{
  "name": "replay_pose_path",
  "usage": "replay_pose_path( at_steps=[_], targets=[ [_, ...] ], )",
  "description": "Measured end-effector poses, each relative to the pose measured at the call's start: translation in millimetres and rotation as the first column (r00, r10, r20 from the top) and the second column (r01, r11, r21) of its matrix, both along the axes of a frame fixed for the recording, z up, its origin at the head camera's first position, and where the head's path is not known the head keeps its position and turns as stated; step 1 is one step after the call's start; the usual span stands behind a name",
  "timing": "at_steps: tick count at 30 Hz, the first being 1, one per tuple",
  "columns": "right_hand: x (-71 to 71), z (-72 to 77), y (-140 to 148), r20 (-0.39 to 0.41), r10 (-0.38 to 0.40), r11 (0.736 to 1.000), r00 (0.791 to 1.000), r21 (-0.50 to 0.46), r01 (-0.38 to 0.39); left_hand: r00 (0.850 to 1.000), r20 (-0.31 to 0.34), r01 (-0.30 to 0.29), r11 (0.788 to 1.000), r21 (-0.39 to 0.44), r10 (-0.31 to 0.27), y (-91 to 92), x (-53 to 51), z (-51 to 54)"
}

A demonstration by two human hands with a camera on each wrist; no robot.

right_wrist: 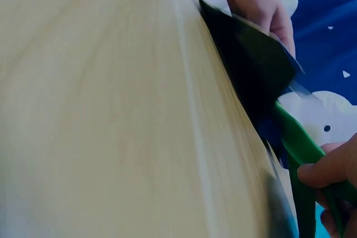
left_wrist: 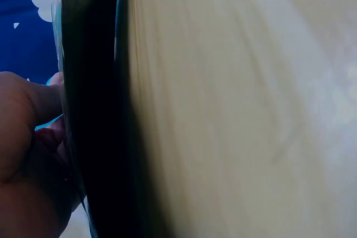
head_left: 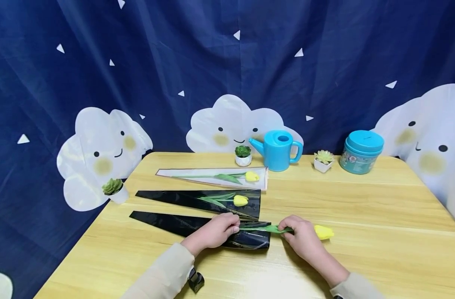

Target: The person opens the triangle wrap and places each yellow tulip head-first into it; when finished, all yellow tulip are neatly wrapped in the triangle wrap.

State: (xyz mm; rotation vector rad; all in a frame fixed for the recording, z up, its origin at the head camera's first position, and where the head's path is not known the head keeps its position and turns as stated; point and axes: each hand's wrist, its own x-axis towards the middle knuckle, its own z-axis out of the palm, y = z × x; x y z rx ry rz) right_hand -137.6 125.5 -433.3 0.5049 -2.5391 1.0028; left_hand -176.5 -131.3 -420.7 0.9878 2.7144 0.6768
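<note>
In the head view, a yellow artificial tulip (head_left: pixel 324 232) lies partly inside the nearest black flower sleeve (head_left: pixel 163 221), its stem end in the wide mouth. My left hand (head_left: pixel 220 231) pinches the sleeve's upper edge near that mouth. Outside it, my right hand (head_left: pixel 303 237) pinches the tulip's green stem and leaves (right_wrist: pixel 304 140), with the bloom poking out beyond the hand. The right wrist view shows the sleeve's mouth (right_wrist: pixel 254 59) raised off the table. How far the stem reaches inside is hidden.
Behind lie a second black sleeve (head_left: pixel 167 197) and a white sleeve (head_left: pixel 202 172), each holding a yellow tulip. Along the back stand a blue watering can (head_left: pixel 278 151), a blue-lidded tin (head_left: pixel 362 153) and small potted succulents (head_left: pixel 243 156). Another succulent (head_left: pixel 116 191) stands at the left edge.
</note>
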Motion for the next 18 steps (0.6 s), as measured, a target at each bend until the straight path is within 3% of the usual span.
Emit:
replay_pose_path(
  at_steps=[3,10,18],
  targets=[
    [0.9,-0.8,-6,0.03,-0.012,1.0,0.999,-0.025,0.013,1.0,0.008,-0.001,1.0,0.007,0.001,1.4,0.9,-0.8],
    [0.8,-4.3,-12,0.196,-0.034,0.998,0.98,-0.039,0.043,1.0,0.013,-0.007,1.0,0.013,0.007,2.3,-0.3,-4.7],
    [0.9,10.5,7,0.255,0.128,0.992,0.958,-0.053,-0.118,0.999,0.034,-0.011,1.0,0.012,0.01,1.4,1.0,-3.3]
  ],
)
